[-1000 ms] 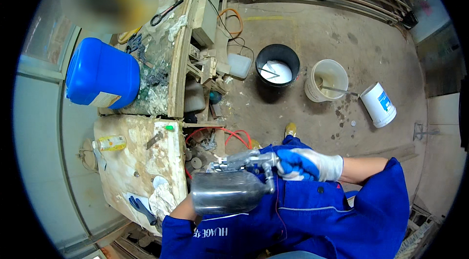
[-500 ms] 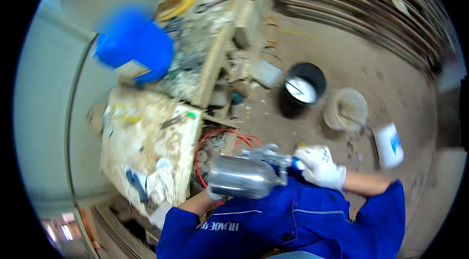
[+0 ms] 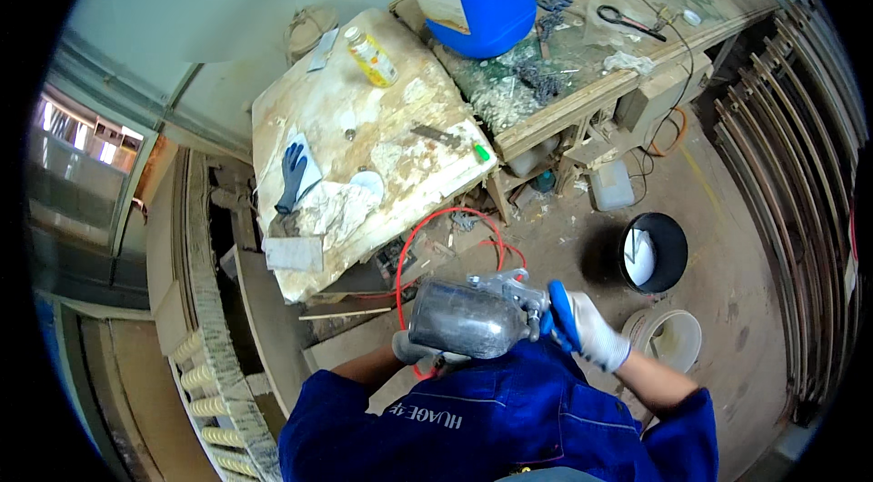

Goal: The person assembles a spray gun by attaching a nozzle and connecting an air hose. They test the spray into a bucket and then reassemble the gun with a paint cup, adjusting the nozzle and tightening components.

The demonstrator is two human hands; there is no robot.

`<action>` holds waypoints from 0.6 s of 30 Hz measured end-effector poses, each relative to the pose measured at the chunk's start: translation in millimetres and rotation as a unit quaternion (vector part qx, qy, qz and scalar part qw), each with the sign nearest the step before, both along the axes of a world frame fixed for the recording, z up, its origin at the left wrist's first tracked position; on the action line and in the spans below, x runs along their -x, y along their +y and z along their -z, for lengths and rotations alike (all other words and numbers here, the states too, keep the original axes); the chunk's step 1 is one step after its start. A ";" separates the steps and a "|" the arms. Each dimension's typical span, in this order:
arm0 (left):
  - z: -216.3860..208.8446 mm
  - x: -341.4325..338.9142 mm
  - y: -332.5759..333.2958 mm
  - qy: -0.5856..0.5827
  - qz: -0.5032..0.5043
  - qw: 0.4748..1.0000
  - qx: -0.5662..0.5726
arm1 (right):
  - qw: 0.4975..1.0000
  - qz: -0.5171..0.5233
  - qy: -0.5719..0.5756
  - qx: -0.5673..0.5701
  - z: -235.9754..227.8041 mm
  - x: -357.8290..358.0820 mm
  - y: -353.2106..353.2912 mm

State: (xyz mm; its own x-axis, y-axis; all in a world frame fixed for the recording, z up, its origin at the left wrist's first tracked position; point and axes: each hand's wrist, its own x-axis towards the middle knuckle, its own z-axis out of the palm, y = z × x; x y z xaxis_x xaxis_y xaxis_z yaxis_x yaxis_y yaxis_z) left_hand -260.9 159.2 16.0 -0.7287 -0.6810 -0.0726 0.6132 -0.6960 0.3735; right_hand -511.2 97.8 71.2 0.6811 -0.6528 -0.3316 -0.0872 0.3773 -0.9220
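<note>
In front of my chest is a spray gun [image 3: 509,286] with a large silver metal cup [image 3: 459,320]. My left hand [image 3: 409,348], in a pale glove, is mostly hidden behind the cup, close around the gun's lower part beside the red air hose [image 3: 400,277]. My right hand [image 3: 596,334] wears a white glove with blue-coated fingers. Its bent fingers close on the gun's right end, next to the metal fittings.
A stained worktable [image 3: 409,132] holds a yellow-labelled bottle [image 3: 371,56], a dark glove [image 3: 293,175] and a scraper [image 3: 436,134]. On the bench stands a blue jerrycan [image 3: 482,0]. A black bucket [image 3: 670,250] and white bucket [image 3: 682,341] stand on the floor near stacked racks [image 3: 773,173].
My view has turned left, so the worktable, jerrycan and buckets sit farther right in the picture. The spray gun stays before me between both hands, and my right hand's fingers have shifted on its end.
</note>
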 end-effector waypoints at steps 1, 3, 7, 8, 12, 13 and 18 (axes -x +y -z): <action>-1.1 -6.7 6.9 -0.010 -0.035 0.999 -0.015 | 0.987 -0.060 -0.007 -0.146 10.8 1.3 -13.8; -3.8 -20.5 25.6 -0.048 -0.110 0.992 -0.032 | 0.960 -0.160 0.003 -0.231 -3.3 -14.7 -31.6; 2.1 -53.2 39.2 -0.120 -0.218 0.968 -0.043 | 0.865 -0.069 0.090 0.489 -18.9 -66.6 -41.9; 4.1 -63.5 36.9 -0.143 -0.242 0.959 -0.036 | 0.857 -0.068 0.083 0.504 -21.5 -80.0 -47.5; 12.3 -100.3 39.2 -0.232 -0.303 0.924 -0.014 | 0.934 -0.049 0.060 0.349 -2.2 -141.1 -62.5; 13.6 -112.2 36.9 -0.254 -0.316 0.914 -0.007 | 0.981 -0.120 0.094 0.120 1.6 -152.9 -80.0; 18.9 -156.8 42.3 -0.368 -0.346 0.863 0.022 | 0.875 -0.167 0.129 0.436 -9.0 -214.1 -88.2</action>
State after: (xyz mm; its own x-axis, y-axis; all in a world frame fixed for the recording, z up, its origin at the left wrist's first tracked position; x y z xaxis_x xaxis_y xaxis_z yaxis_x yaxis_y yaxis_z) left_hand -104.1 201.5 -2.9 0.0846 -0.9486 -0.3048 0.4615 -0.2338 0.8558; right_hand -297.1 9.6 80.2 0.8581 -0.5130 0.0226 -0.3056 -0.5457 -0.7803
